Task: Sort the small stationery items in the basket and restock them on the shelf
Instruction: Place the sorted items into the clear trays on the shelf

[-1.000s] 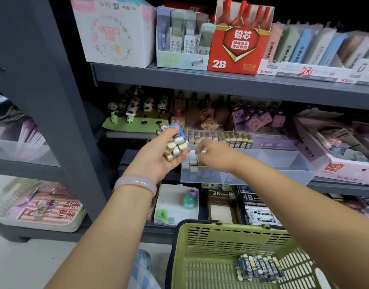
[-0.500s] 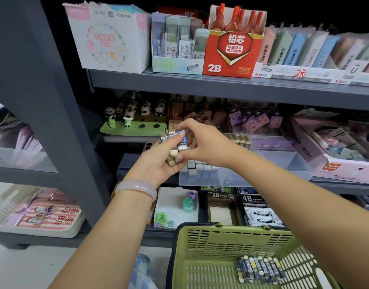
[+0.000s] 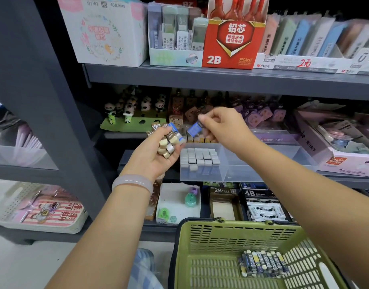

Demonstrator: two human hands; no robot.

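My left hand (image 3: 156, 152) grips a bunch of small erasers (image 3: 169, 138) in brown and blue sleeves, held in front of the middle shelf. My right hand (image 3: 221, 124) pinches one blue-sleeved eraser (image 3: 194, 128) just right of the bunch, above a clear plastic tray (image 3: 252, 163) that holds rows of white-ended erasers (image 3: 199, 156) at its left end. The green basket (image 3: 227, 236) sits low at the front with a bundle of lead tubes (image 3: 262, 262) on its floor.
The top shelf carries a red 2B lead box (image 3: 231, 44), a white carton (image 3: 104, 32) and rows of pastel packs (image 3: 317, 38). Panda figures (image 3: 135, 109) stand behind the tray. Lead boxes marked 2B and 4B (image 3: 248, 197) fill the lower shelf. A grey upright (image 3: 44, 90) stands left.
My right hand went from the tray to the bunch in my left hand, pulled out one blue-sleeved eraser and now holds it a little to the right. The view shifted slightly downward.
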